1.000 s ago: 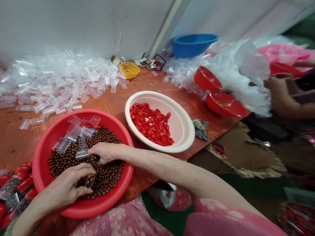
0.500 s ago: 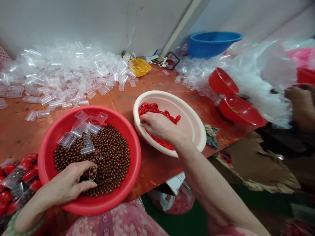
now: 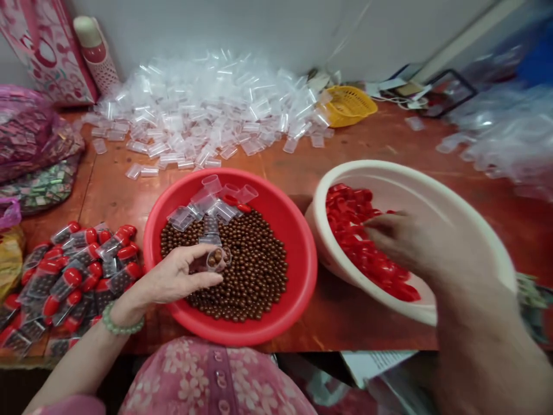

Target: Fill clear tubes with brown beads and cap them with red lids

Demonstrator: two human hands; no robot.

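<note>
My left hand point(image 3: 170, 278) is closed around a small clear plastic container point(image 3: 215, 266), tilted with its round mouth towards me and brown balls showing inside. It is over the red basin point(image 3: 307, 262), which holds many small brown balls point(image 3: 254, 271) and several clear containers point(image 3: 203, 204) at its far side. Inside the white basin point(image 3: 466, 213), my right hand point(image 3: 415, 242) is among the red caps point(image 3: 354, 236). Motion blurs its fingers, so whether they grip a cap cannot be made out.
Filled, red-capped containers point(image 3: 82, 271) lie heaped at the left. Loose clear containers point(image 3: 216, 109) are piled along the wall, beside a yellow basket point(image 3: 349, 106). Plastic bags point(image 3: 34, 144), a patterned bag point(image 3: 47, 52) and a bottle point(image 3: 95, 55) stand far left.
The view has swung left, bringing in the capped pile and bags. My right hand has shifted from the white basin's left rim inward over the caps. My left hand still holds the container.
</note>
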